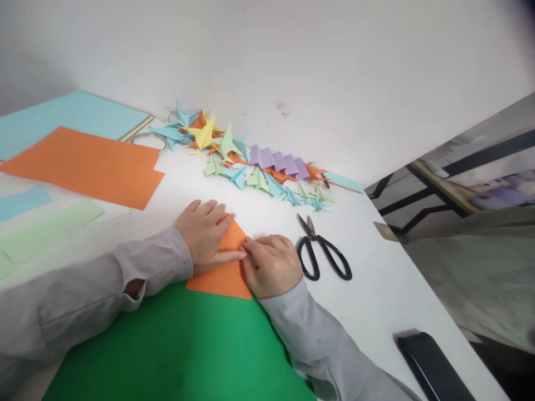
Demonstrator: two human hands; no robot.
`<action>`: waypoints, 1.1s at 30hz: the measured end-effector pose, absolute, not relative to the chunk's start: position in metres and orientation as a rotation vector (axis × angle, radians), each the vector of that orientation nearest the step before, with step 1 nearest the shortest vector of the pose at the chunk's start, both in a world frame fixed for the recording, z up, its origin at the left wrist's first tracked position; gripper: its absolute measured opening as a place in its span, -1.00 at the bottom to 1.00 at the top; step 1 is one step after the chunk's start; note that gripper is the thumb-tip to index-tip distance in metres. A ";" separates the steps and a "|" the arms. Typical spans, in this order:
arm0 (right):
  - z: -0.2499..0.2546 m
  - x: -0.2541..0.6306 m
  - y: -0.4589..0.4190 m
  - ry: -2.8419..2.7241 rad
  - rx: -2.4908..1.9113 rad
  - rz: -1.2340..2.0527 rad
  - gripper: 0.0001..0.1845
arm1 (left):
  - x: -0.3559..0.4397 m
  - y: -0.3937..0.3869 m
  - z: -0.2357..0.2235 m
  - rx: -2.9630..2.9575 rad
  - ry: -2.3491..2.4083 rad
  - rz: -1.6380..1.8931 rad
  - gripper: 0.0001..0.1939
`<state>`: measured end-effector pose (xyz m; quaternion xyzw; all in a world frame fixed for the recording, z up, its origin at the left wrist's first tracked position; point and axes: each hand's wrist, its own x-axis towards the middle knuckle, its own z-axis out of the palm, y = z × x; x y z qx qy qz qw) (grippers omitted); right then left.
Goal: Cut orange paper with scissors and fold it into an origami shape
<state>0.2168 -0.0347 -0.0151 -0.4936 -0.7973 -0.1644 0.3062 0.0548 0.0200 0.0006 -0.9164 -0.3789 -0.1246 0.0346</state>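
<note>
A sheet of orange paper point(223, 283), partly folded, lies at the far end of a large green sheet point(179, 340). My left hand point(207, 234) rests on the orange paper with its fingers stretched out and its thumb reaching right. At the paper's right edge, my right hand point(271, 264) is closed, its thumb and fingertips pinching the orange paper. The fingers of both hands nearly meet there and cover part of the folds. Just right of my right hand lie black-handled scissors point(312, 239) with the blades slightly apart.
Folded paper stars and birds point(204, 133) and purple pleated paper point(278, 160) line the wall. Orange sheets point(92, 164), blue sheets point(71, 120) and green strips point(50, 231) lie left, near a tape roll point(148, 139). A black case-like object point(432, 365) sits by the right edge.
</note>
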 end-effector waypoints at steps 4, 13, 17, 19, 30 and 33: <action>-0.013 0.217 -0.036 -2.107 -1.332 -0.454 -0.88 | 0.055 0.020 0.002 -2.817 -1.152 -0.407 -0.26; -0.013 0.221 -0.030 -2.017 -1.368 -0.476 -0.90 | 0.054 0.020 0.002 -2.831 -1.183 -0.466 -0.29; -0.012 0.218 -0.015 -2.038 -1.338 -0.366 -0.85 | 0.054 0.023 -0.005 -2.750 -1.331 -0.627 -0.32; -0.013 0.217 -0.006 -2.143 -1.295 -0.248 -0.79 | 0.053 0.025 -0.009 -2.680 -1.394 -0.732 -0.37; -0.020 0.223 0.006 -2.313 -1.266 -0.207 -0.73 | 0.044 0.035 -0.015 -2.545 -1.724 -0.791 -0.60; -0.019 0.222 0.005 -2.346 -1.251 -0.191 -0.70 | 0.046 0.035 -0.015 -2.597 -1.703 -0.873 -0.57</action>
